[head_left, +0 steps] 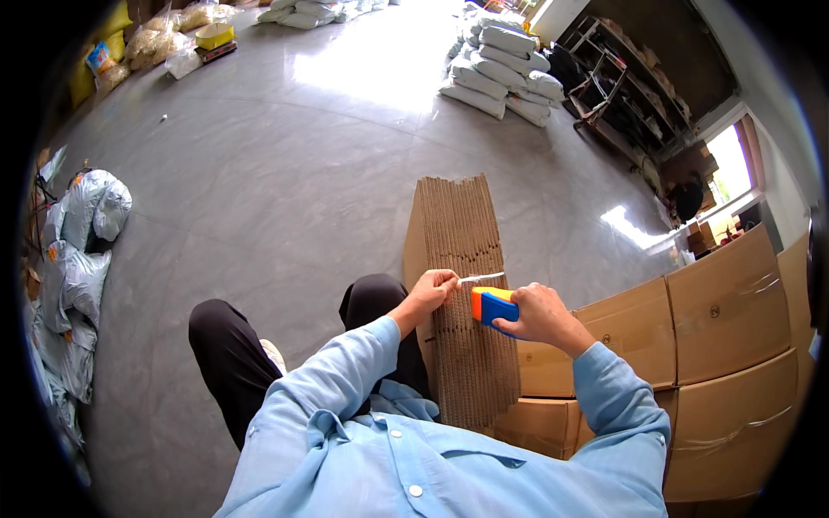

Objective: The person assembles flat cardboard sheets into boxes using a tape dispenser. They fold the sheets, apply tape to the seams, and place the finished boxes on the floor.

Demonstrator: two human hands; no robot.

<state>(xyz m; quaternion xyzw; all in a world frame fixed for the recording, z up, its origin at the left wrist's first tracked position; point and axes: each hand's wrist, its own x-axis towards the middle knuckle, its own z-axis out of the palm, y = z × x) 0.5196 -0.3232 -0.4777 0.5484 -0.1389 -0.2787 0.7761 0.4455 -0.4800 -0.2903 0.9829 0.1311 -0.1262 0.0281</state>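
A tall bundle of flattened cardboard boxes (466, 224) stands in front of me beside my bent knee, with its corrugated edges facing up. A white strap (481, 277) runs across the top of the bundle. My left hand (432, 290) is closed in a pinch on the strap's left end, at the bundle's left edge. Wrapped round a blue, yellow and orange hand tool (496, 309), my right hand (547, 318) is just above the edges, close to the strap. The tool's exact kind and any blade are not visible.
Large cardboard cartons (727, 302) are stacked at my right. Grey-white plastic parcels (79, 259) lie along the left side. Farther off are piled white sacks (501, 65), a metal rack (626, 78) and a yellow container (214, 35). The floor (250, 190) is smooth and grey.
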